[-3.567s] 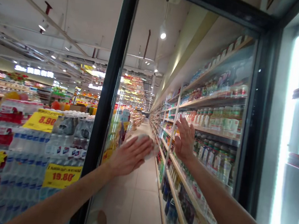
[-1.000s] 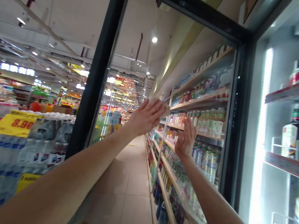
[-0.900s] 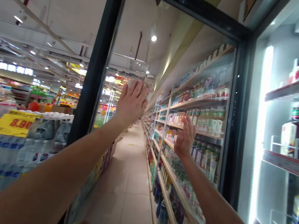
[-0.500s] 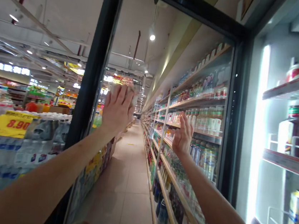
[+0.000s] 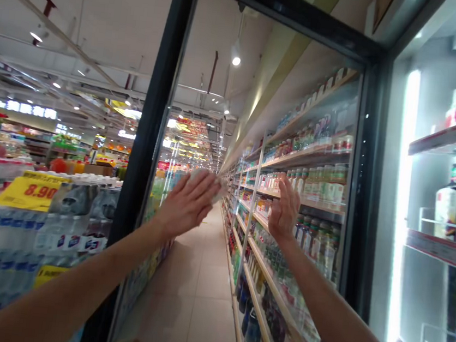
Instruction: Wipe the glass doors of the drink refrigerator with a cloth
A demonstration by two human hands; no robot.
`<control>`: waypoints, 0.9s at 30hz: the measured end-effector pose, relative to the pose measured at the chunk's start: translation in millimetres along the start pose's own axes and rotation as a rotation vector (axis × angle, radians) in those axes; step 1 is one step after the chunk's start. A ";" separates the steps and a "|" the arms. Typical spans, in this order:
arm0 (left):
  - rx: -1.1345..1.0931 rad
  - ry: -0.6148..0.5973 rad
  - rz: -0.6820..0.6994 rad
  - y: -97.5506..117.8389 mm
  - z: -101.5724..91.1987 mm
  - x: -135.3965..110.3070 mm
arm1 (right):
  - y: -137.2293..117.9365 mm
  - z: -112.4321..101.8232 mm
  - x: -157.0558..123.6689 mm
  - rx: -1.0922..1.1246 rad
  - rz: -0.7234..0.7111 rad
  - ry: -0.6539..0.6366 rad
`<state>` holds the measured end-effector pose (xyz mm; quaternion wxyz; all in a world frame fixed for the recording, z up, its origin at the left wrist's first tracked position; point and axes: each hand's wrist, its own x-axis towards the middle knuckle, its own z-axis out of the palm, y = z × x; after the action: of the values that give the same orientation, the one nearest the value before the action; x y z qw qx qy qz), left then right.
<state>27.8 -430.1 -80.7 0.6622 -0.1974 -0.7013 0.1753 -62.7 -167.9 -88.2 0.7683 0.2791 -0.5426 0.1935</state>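
A glass door [image 5: 202, 256] with a black frame stands swung open in front of me. My left hand [image 5: 189, 199] presses a pale, partly see-through cloth [image 5: 222, 190] against the pane; most of the cloth is hidden under the palm and fingers. To the right, my right hand [image 5: 284, 210] is raised at the same pane, fingers extended and holding nothing. Whether its palm fully touches the glass I cannot tell.
Right of the door is a lit fridge with bottles and cans on its shelves [image 5: 441, 250]. On the left stand stacked packs of bottled water [image 5: 2, 233] and a yellow price sign [image 5: 30, 191]. Through the glass show a tiled aisle floor [image 5: 178, 319] and long drink shelves.
My left hand has moved down and to the right across the glass with the cloth, tilting rightward. My right hand stays at about the same spot. The view has shifted slightly.
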 end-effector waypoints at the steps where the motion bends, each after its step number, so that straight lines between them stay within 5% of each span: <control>1: 0.020 0.034 -0.083 -1.8 -0.3 1.6 | -0.1 -0.1 0.0 -0.004 0.002 -0.003; 4: 0.061 0.093 -0.255 -1.9 -0.3 4.6 | -0.5 -0.8 0.3 -0.018 0.000 -0.013; 9: 0.017 -0.061 0.140 12.7 2.9 3.7 | 0.1 -1.4 0.6 -0.004 -0.011 -0.018; 14: 0.055 0.015 -0.136 26.8 7.9 13.9 | 2.4 -0.7 -0.8 -0.008 -0.007 -0.006; 19: -0.041 -0.104 0.313 49.8 13.6 16.4 | 4.2 -0.3 -2.1 -0.009 -0.009 -0.006; 20: -0.042 -0.101 0.309 49.9 14.4 19.4 | 4.4 -0.3 -2.1 -0.009 -0.006 -0.005; 24: 0.018 -0.014 -0.059 49.2 16.8 30.7 | 4.1 -0.7 -1.6 0.002 0.005 0.011; 27: -0.042 -0.069 0.194 61.6 18.2 25.2 | 3.3 -1.6 -1.0 0.011 0.003 0.006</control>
<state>11.2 -364.0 -91.4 0.6133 -0.2719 -0.7049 0.2304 -63.9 -164.3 -88.9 0.7682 0.2820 -0.5394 0.1984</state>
